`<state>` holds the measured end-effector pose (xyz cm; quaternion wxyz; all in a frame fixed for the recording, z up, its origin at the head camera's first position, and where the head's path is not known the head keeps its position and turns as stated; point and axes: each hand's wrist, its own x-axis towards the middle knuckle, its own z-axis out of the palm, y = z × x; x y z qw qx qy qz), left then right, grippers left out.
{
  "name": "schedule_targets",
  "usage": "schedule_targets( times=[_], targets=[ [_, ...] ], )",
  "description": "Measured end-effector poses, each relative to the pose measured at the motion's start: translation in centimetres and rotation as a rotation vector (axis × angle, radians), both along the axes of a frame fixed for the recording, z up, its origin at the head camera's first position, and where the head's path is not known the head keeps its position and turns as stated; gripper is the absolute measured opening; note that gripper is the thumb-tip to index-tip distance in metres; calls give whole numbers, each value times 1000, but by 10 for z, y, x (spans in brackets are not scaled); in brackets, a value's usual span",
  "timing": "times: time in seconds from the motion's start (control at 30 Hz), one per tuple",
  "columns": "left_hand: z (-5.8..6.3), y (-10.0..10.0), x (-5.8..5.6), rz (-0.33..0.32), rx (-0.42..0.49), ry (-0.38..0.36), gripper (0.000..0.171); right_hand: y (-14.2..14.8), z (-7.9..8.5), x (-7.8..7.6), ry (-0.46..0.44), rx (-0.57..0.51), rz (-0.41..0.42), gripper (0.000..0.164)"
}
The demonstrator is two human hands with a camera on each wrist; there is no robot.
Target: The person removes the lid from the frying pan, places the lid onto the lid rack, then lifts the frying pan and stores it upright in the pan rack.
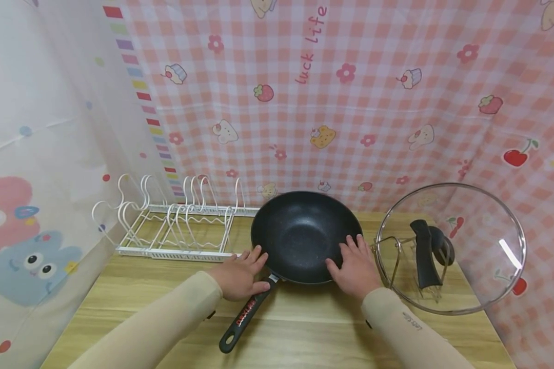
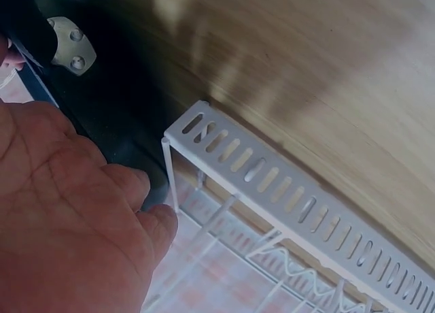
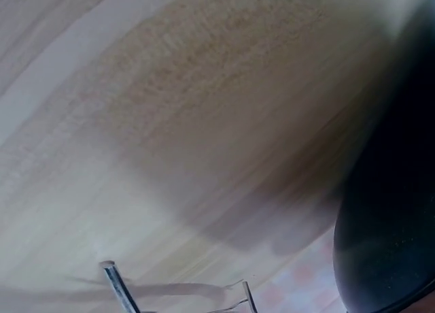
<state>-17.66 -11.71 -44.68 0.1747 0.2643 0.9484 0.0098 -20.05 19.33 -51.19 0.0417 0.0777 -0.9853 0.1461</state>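
A black wok (image 1: 304,238) with its dark inside facing up is between the two hands. Its long black handle (image 1: 246,318), marked with red lettering, points toward the front left. My left hand (image 1: 240,274) rests against the wok's left rim with fingers spread, thumb beside the handle's base. In the left wrist view, the fingers of the left hand (image 2: 68,204) lie along the wok's dark side (image 2: 109,116), close to the rack's end. My right hand (image 1: 356,269) touches the right rim with fingers extended; the right wrist view barely shows it beside the wok (image 3: 391,224).
A white wire rack (image 1: 136,251) with upright loops stands left of the wok. To the right, a large glass lid (image 1: 471,312) with a black handle (image 1: 426,253) leans on a metal wire stand (image 1: 394,261). Patterned cloth (image 1: 277,118) hangs behind the wooden table (image 1: 314,328).
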Motion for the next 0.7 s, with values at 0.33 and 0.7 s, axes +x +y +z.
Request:
schedule_targets(
  times=[0.33,0.7],
  targets=[
    [-14,-8,-13,-4,133,72,78,-12,9,12,-13,-30,36,72],
    [-22,-8,-18,-56,98,124,79,-23,3,21,-47,0,66,87]
  ],
)
